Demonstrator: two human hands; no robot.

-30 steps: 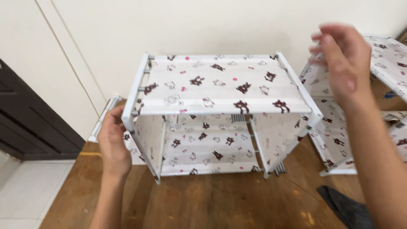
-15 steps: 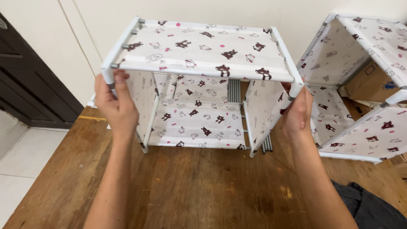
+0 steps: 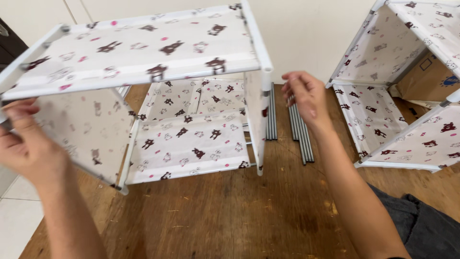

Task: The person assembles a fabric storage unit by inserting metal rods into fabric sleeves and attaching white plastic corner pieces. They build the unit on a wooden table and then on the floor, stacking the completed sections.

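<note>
Left hand (image 3: 26,146): at the left edge of the view, blurred, fingers curled about the front left corner of the fabric shelf unit (image 3: 143,91), at or just under the end of its white top rail; the grip appears closed on the frame, though the blur hides the exact contact. Right hand (image 3: 306,96): raised just to the right of the unit's front right post, fingers loosely spread and half open, palm turned toward the post, holding nothing and apart from the frame. Fabric shelf unit: white tube frame covered in pale cloth printed with small dark animal figures and pink dots; it stands on the wooden floor (image 3: 230,216), tilted, its top panel near the camera, its lower shelf and back panel visible through the open front. Nothing lies on the shelves that show. Loose grey metal rods (image 3: 299,134): a bundle lying on the floor between the unit and the second one, below the right hand; a few more rest just beside the unit's right post. Second fabric shelf unit (image 3: 402,81): same cloth and frame, lying at the right with its open side toward the camera. Brown cardboard box (image 3: 424,79): seen behind it. Dark cloth (image 3: 421,225): at the lower right corner.
</note>
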